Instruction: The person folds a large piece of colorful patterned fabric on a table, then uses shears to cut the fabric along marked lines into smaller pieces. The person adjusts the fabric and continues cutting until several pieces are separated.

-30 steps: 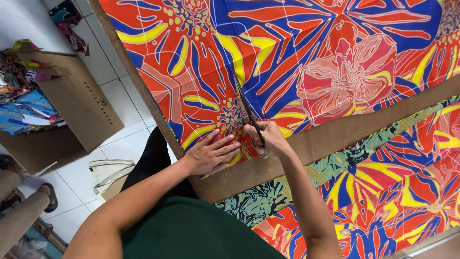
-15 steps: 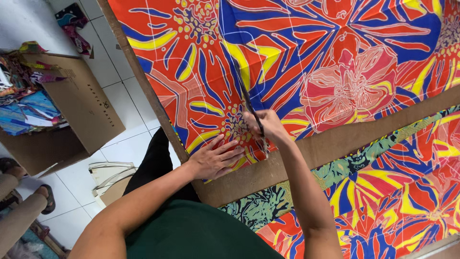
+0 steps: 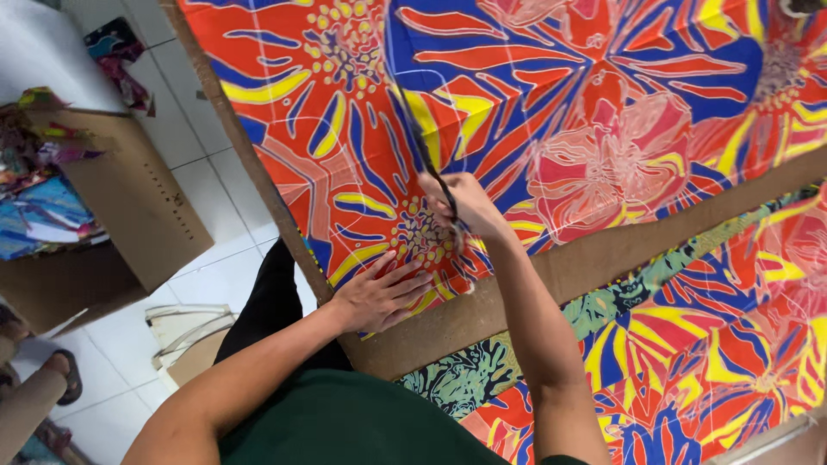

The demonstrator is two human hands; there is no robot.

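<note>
A large cloth printed with red, blue and yellow flowers lies spread on a brown table. My right hand grips dark scissors whose blades point away from me into the cloth along a cut line. My left hand lies flat, fingers spread, on the cloth's near corner just left of the scissors. A second piece of similar floral cloth lies nearer to me on the right.
A brown cardboard box with folded colourful cloth stands on the white tiled floor at left. Another person's sandalled foot shows at the lower left. A pale bag lies on the floor by my legs.
My right hand has pushed the scissors further away from me along the cut. My left hand stays flat on the cloth's near corner.
</note>
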